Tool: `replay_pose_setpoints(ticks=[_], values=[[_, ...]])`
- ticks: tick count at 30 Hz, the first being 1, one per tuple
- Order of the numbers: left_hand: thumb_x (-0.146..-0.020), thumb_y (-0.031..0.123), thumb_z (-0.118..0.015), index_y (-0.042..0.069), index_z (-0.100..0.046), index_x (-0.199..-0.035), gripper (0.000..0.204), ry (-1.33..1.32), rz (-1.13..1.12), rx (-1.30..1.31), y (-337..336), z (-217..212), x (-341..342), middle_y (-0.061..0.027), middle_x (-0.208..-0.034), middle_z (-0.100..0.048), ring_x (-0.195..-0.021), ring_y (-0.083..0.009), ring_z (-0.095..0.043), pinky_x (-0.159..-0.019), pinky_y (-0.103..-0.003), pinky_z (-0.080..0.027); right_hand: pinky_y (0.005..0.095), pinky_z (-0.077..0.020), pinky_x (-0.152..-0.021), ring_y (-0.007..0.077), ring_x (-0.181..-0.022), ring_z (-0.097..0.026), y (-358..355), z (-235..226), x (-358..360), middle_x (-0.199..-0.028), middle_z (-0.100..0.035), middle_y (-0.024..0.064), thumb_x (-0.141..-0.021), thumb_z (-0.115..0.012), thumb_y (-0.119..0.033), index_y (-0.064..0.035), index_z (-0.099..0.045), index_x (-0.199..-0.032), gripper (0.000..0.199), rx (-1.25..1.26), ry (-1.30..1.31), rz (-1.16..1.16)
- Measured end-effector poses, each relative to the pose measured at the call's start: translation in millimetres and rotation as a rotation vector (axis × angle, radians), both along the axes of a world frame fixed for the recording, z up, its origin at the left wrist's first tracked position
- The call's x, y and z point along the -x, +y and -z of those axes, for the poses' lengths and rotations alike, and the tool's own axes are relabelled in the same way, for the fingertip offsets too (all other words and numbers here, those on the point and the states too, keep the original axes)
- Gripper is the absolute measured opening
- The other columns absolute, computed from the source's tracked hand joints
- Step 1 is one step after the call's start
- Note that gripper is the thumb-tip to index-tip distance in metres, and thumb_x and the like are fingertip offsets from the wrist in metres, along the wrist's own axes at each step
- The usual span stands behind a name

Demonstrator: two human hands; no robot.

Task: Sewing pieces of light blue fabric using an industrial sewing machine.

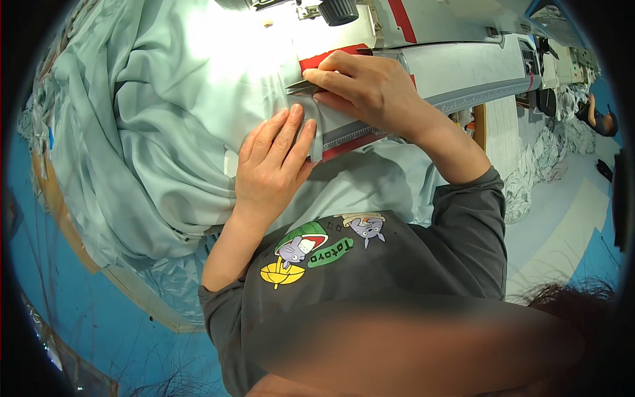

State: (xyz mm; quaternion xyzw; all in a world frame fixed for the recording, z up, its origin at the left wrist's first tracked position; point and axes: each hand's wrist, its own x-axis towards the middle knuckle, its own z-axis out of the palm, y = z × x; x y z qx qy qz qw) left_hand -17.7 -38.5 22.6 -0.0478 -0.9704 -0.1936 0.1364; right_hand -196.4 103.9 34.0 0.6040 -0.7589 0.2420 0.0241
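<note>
Pale mint fabric lies in loose folds over the left and middle of the sewing table. My left hand rests flat on its edge with the fingers stretched out, holding nothing. Just beyond those fingertips, my right hand is closed around small metal thread snips. Their pointed blades aim left, over the fabric by the red strip; whether they touch the cloth I cannot tell. The handles are mostly hidden inside my right hand.
At the top stands a white sewing machine, its black knob near a bright lamp glare. A ruler strip runs along the machine's front edge. More fabric is heaped at the right, and another person is at the far right.
</note>
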Motion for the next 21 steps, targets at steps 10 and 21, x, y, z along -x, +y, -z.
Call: replay_pose_setpoints(ticks=[10, 21], values=[[-0.065, 0.018, -0.073, 0.008, -0.061, -0.121, 0.059, 0.001, 0.001, -0.009, -2.0, -0.7, -1.0, -0.0050, -0.133, -0.055, -0.118, -0.0204, -0.051, -0.094, -0.035, -0.040, 0.0288, -0.0490, -0.054, 0.0153, -0.069, -0.062, 2.4, 1.8, -2.0, -0.087, -0.059, -0.0035, -0.078, -0.071, -0.015, -0.0150, -0.061, -0.106, 0.030, 0.038, 0.017, 0.015], [-0.060, 0.020, -0.075, 0.008, -0.061, -0.121, 0.063, -0.025, -0.019, -0.047, -1.2, -3.7, 1.7, -0.0058, -0.134, -0.054, -0.116, -0.0207, -0.051, -0.093, -0.036, -0.041, 0.0281, -0.0494, -0.056, 0.0153, -0.070, -0.062, 3.9, -2.5, -6.6, -0.084, -0.060, -0.0021, -0.077, -0.071, -0.014, -0.0120, -0.062, -0.104, 0.029, -0.011, 0.073, 0.051]])
